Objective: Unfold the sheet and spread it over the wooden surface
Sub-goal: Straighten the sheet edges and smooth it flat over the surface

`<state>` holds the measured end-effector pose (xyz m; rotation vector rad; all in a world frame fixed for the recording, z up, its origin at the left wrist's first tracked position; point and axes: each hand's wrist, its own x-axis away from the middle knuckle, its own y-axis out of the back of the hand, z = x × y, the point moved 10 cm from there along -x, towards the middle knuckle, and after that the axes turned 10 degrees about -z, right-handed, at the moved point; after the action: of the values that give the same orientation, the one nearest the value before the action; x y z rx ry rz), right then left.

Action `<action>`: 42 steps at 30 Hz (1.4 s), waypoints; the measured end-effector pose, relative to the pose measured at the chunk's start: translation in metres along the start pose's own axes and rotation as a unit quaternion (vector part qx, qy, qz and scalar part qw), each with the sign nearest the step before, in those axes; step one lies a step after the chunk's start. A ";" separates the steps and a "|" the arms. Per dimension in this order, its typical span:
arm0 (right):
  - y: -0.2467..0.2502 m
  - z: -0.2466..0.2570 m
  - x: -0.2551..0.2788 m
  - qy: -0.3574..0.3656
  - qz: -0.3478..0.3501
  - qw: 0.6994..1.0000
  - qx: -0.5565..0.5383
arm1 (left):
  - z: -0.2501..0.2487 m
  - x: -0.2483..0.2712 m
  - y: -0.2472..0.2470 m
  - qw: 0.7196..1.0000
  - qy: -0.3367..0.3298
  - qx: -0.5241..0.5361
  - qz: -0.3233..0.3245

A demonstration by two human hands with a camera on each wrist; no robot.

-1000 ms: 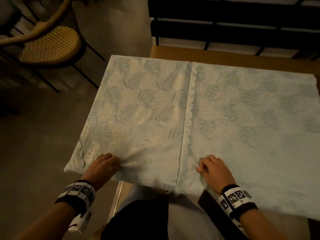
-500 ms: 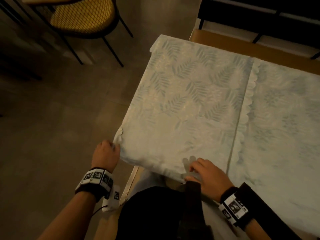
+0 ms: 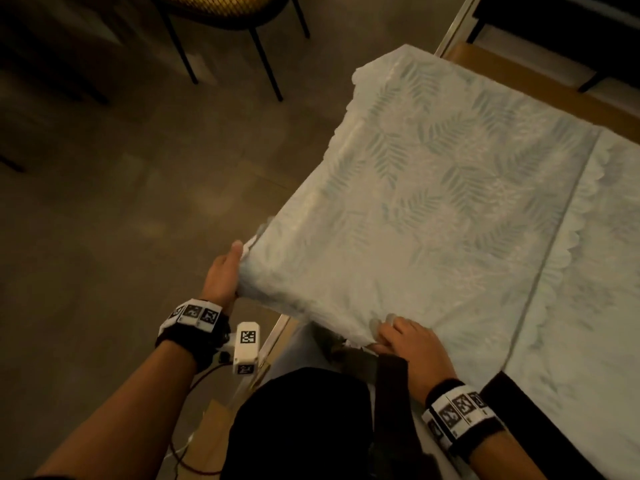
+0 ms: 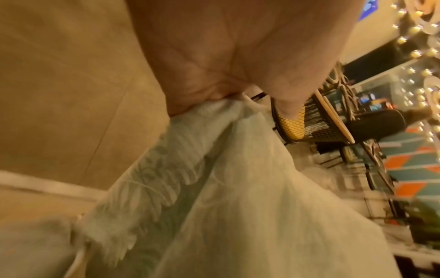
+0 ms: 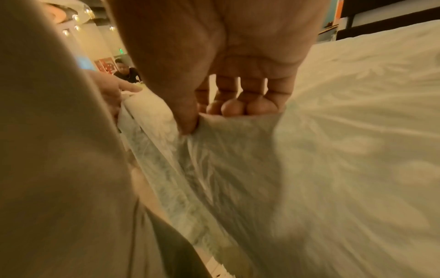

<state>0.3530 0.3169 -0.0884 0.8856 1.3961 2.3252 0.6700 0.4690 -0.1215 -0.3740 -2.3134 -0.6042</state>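
The sheet [image 3: 433,209] is lying over the wooden bench [image 3: 540,83], its near left corner lifted. The left hand [image 3: 223,275] is reaching forward at that corner, fingers gripping the fabric edge. The right hand [image 3: 410,344], palm down at the near edge, is pinching a fold between thumb and curled fingers [image 5: 234,108], pulling the cloth taut

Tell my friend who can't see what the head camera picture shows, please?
Two hands hold the near edge of a pale leaf-patterned sheet lying on a wooden table: the left hand grips its corner and the right hand pinches the edge further along. A chair with black legs stands on the floor beyond.
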 end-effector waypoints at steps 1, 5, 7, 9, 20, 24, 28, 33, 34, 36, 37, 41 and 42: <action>0.002 0.000 -0.001 -0.003 0.014 1.000 -0.005 | -0.007 0.001 -0.005 0.999 -0.036 -0.024 0.026; 0.021 0.028 -0.021 0.023 0.023 0.999 -0.011 | -0.027 0.001 -0.005 0.934 -0.211 -0.288 -0.015; 0.028 0.057 -0.045 0.059 0.008 0.998 0.000 | -0.028 0.001 -0.001 0.920 -0.231 -0.316 -0.025; 0.032 0.093 -0.073 0.099 -0.015 0.995 0.004 | -0.027 -0.001 0.007 0.923 -0.233 -0.305 -0.028; 0.008 0.187 -0.146 0.175 -0.011 0.982 0.076 | -0.001 -0.052 0.048 0.970 -0.171 -0.170 -0.039; 0.006 0.187 -0.147 0.151 -0.032 0.987 0.038 | 0.033 -0.091 0.048 0.977 -0.102 -0.187 -0.004; 0.001 0.185 -0.150 0.140 0.000 0.990 0.022 | 0.051 -0.105 0.034 0.958 -0.094 -0.270 0.020; 0.004 0.184 -0.156 0.139 0.020 0.990 -0.001 | 0.065 -0.123 0.043 0.939 -0.042 -0.340 -0.021; 0.005 0.184 -0.155 0.141 0.030 0.989 -0.017 | 0.066 -0.127 0.048 0.937 -0.028 -0.348 -0.030; 0.009 0.177 -0.153 0.141 0.045 0.987 -0.064 | 0.063 -0.132 0.058 0.930 -0.011 -0.362 -0.054; 0.011 0.175 -0.152 0.138 0.049 0.986 -0.085 | 0.061 -0.135 0.065 0.928 -0.006 -0.366 -0.067; 0.022 0.147 -0.150 0.113 0.052 0.978 -0.167 | 0.052 -0.142 0.071 0.933 0.010 -0.352 -0.082; 0.026 0.139 -0.150 0.107 0.052 0.976 -0.182 | 0.053 -0.142 0.066 0.937 0.021 -0.341 -0.073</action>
<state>0.5585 0.3214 -0.0711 0.6269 0.9613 2.7027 0.7688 0.5389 -0.2338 -0.4960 -2.0384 -1.4797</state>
